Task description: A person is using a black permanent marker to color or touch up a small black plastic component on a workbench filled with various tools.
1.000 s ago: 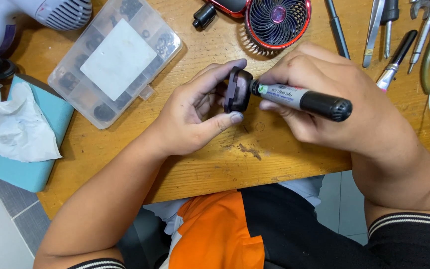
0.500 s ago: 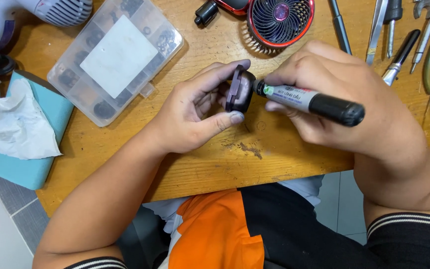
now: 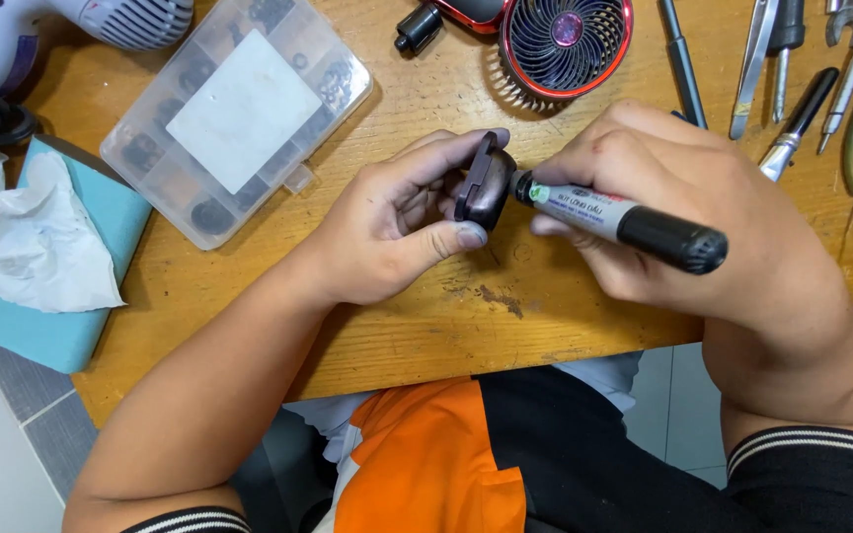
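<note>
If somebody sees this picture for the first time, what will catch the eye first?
Probably the two hands at the centre: the left hand pinches a small dark part while the right hand presses a black marker against it. Next, the red-rimmed small fan at the top of the wooden table.

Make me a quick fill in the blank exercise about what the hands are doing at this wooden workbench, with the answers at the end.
1. The left hand holds a small dark part between thumb and ____.
2. The right hand presses the tip of a black ____ against that part.
3. The clear plastic organiser box lies to the ____ of the left hand.
4. The small round fan has a ____ rim.

Missing words: fingers; marker pen; left; red
</note>
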